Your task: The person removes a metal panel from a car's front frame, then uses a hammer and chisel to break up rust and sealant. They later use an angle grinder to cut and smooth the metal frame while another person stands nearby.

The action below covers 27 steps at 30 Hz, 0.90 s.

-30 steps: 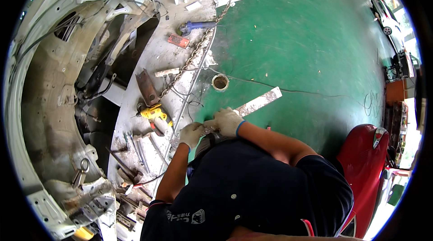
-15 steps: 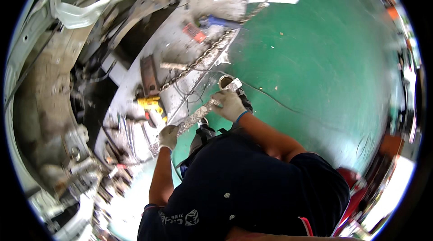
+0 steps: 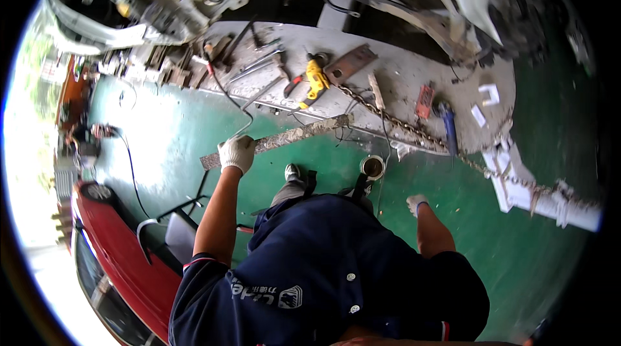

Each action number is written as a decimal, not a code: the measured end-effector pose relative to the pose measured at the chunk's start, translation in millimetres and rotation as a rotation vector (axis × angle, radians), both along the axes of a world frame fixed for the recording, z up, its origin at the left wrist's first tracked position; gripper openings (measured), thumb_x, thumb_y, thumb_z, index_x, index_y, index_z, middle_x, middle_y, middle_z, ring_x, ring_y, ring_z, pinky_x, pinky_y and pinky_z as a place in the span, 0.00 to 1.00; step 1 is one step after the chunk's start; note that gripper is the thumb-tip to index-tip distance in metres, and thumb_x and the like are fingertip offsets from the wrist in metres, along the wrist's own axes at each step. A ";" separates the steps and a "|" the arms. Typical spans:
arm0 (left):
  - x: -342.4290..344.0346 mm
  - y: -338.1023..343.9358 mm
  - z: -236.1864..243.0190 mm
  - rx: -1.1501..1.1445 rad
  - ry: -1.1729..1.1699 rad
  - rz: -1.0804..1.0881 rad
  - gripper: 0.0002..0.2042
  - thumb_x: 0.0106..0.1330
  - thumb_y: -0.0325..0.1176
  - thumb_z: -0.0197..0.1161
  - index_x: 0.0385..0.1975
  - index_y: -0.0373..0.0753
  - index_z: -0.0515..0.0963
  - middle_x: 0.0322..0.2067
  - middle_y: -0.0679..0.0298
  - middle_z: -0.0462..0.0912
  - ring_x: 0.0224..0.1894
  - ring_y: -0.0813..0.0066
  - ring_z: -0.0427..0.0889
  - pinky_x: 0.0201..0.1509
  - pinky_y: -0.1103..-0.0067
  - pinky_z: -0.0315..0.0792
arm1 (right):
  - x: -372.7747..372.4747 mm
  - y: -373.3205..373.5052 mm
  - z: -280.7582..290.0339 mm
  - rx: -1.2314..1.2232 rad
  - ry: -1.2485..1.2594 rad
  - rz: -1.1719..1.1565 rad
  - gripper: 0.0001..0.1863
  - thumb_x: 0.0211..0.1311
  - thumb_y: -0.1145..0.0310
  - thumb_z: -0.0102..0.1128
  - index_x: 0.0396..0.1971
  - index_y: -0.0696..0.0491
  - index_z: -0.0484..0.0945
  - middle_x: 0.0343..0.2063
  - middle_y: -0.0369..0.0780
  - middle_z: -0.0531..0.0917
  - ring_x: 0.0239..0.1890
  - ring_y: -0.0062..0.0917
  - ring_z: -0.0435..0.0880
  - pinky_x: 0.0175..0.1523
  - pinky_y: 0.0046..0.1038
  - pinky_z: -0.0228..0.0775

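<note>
The person's gloved left hand (image 3: pixel 237 154), left of the frame's middle, grips a long flat strip (image 3: pixel 291 137) that slants up past center. The right hand (image 3: pixel 416 204) hangs right of center, too small to tell if closed. A yellow drill (image 3: pixel 315 79) lies upper middle.

So, going off a yellow pistol-shaped power drill (image 3: pixel 315 80) on this long off-white metal bench (image 3: pixel 404 74): rusty brown channel-shaped bracket (image 3: pixel 352 64) at 2 o'clock, blue-bodied angle grinder (image 3: pixel 449 127) past 3, heavy steel chain (image 3: pixel 401 127) from 4, slim silver tools (image 3: pixel 254 66) around 9. Glossy green floor (image 3: pixel 310 145) has a round open can (image 3: pixel 372 166) at 5.
</note>
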<state>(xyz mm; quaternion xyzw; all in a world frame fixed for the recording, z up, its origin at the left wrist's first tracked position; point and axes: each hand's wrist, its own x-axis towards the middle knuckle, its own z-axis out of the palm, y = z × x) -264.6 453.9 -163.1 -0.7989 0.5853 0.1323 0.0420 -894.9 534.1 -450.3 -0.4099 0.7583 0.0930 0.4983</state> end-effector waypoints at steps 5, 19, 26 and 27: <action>71.0 50.3 -32.6 -0.107 0.230 0.202 0.17 0.67 0.48 0.55 0.39 0.48 0.88 0.41 0.59 0.88 0.49 0.53 0.84 0.59 0.55 0.66 | 61.9 -25.5 13.8 -0.022 -0.248 -0.595 0.07 0.64 0.70 0.54 0.25 0.47 0.72 0.20 0.37 0.77 0.16 0.26 0.74 0.19 0.31 0.60; 233.6 140.2 -94.8 -0.349 0.491 0.732 0.16 0.67 0.47 0.62 0.37 0.40 0.87 0.35 0.55 0.87 0.41 0.53 0.87 0.47 0.67 0.78 | 418.8 -165.6 34.1 -0.105 -0.329 0.132 0.12 0.68 0.62 0.55 0.26 0.51 0.78 0.17 0.36 0.77 0.17 0.23 0.72 0.22 0.28 0.62; 228.7 127.8 -77.2 -0.498 0.291 0.803 0.08 0.65 0.37 0.65 0.34 0.40 0.86 0.33 0.56 0.87 0.39 0.55 0.86 0.47 0.66 0.78 | 493.4 -342.4 -34.3 -0.143 -0.299 0.032 0.14 0.63 0.53 0.63 0.26 0.47 0.81 0.20 0.34 0.81 0.20 0.25 0.78 0.30 0.31 0.72; 224.2 127.8 -77.8 -0.494 0.290 0.822 0.08 0.65 0.37 0.66 0.33 0.40 0.86 0.33 0.56 0.87 0.39 0.54 0.86 0.47 0.66 0.78 | 514.6 -362.3 -51.6 -0.270 -0.142 0.097 0.15 0.64 0.50 0.64 0.26 0.45 0.81 0.20 0.34 0.80 0.20 0.24 0.79 0.32 0.30 0.72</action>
